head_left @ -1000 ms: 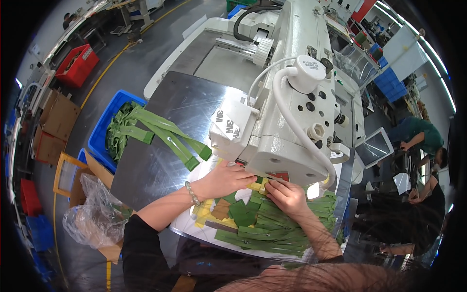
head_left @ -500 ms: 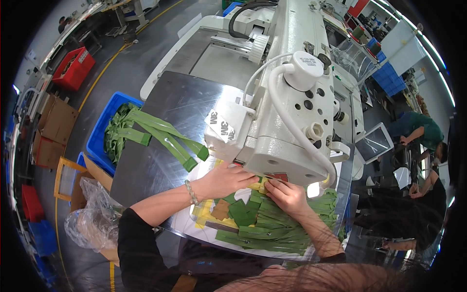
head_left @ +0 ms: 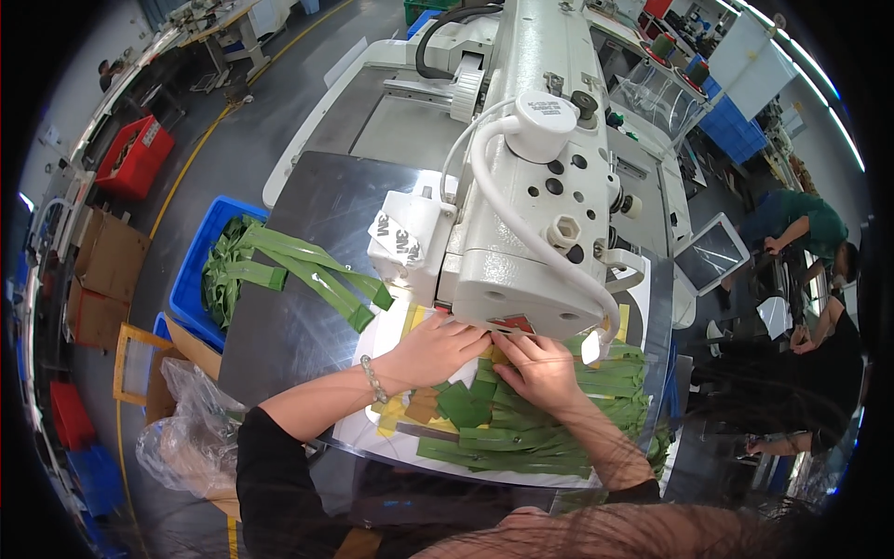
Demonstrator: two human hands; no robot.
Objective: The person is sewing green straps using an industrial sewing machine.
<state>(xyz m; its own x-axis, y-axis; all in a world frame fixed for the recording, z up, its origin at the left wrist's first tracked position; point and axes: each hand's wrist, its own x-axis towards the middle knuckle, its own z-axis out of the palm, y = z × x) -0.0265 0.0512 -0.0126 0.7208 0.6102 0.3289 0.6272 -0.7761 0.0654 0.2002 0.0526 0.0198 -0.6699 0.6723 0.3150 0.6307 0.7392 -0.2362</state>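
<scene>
Both my hands work under the head of a large white sewing machine (head_left: 521,270). My left hand (head_left: 436,352) lies flat with its fingers stretched toward the machine's front. Opposite it, my right hand (head_left: 545,373) rests palm down, thumb apart from the fingers. The two hands' fingertips almost meet over yellow and green pieces, whose exact shape the hands and machine head hide. Long green straps (head_left: 521,447) lie in a bundle beneath and beside my right hand. Below the fingertips sit a dark green flat piece (head_left: 463,406) and a brown piece (head_left: 423,406).
On the left, a blue bin (head_left: 194,284) holds green straps, some draped over the metal table (head_left: 289,326). Clear plastic wrap (head_left: 191,433) and cardboard boxes (head_left: 102,265) stand farther left. A tablet-like screen (head_left: 712,252) is at right, near two people at work.
My right hand's fingers have spread and its thumb has come away from them. My left hand stays flat near the machine. The whole view has shifted slightly.
</scene>
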